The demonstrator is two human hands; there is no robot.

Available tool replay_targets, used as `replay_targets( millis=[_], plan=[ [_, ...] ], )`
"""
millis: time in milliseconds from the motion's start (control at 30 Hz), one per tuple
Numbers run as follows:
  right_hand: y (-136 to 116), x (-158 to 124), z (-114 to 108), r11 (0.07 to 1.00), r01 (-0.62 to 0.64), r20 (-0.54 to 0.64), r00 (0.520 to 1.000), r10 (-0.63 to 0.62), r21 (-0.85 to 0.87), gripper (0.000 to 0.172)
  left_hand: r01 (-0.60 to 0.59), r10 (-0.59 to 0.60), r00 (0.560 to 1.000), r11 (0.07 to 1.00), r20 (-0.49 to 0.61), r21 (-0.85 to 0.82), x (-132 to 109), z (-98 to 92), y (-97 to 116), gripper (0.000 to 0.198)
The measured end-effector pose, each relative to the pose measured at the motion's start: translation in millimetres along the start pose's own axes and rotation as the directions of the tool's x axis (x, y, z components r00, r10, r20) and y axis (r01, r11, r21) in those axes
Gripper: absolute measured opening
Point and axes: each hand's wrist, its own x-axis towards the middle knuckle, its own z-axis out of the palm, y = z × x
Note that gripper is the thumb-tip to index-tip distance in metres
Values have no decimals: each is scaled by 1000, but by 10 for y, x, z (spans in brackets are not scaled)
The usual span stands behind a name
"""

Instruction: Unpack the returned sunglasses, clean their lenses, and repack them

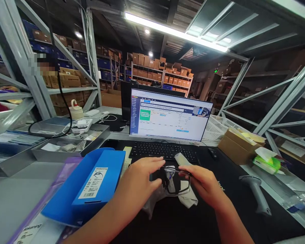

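A pair of dark-framed eyeglasses is held above the black desk mat, between my two hands. My left hand curves around their left end, its thumb below and its fingers above; a dark part there is partly hidden. At the right end, my right hand pinches the frame between thumb and fingers. Beneath the eyeglasses lie a grey cloth pouch and a pale folded cloth. Beside my left forearm sits a blue box with a white label showing glasses.
Behind my hands are a black keyboard and a lit monitor. To the right are a mouse, a grey barcode scanner, a tissue pack and a cardboard box. Grey trays stand left. Metal posts flank the desk.
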Motion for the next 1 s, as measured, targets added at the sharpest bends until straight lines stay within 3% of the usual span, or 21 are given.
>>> replay_targets(
  millis=[100, 267, 467, 633, 767, 1000],
  plan=[
    [30, -48, 4, 995, 73, -33, 997, -75, -66, 35, -7, 7, 999, 1000, 35, -14, 18, 22, -10, 54],
    [71, -134, 9, 990, 98, -1, 995, -98, -100, 38, -51, 51, 998, 999, 38, -3, 45, 21, -51, 49],
    [17, -156, -24, 992, 108, 44, 993, -105, -59, 40, -219, 211, 973, 972, 97, 83, 32, 2, -88, 50],
    [-52, -110, -57, 992, 125, 85, 988, -127, 33, 40, -276, 264, 956, 957, 129, 91, 12, -86, -84, 44],
    [-101, -81, -64, 980, 134, 147, 977, -157, 150, 38, -241, 218, 943, 968, 252, 64, 18, -185, -15, 28],
    [-135, -112, -74, 983, 113, 196, 971, -140, 143, 33, -205, 176, 910, 978, 375, 39, 36, -220, 31, 21]
  ],
)
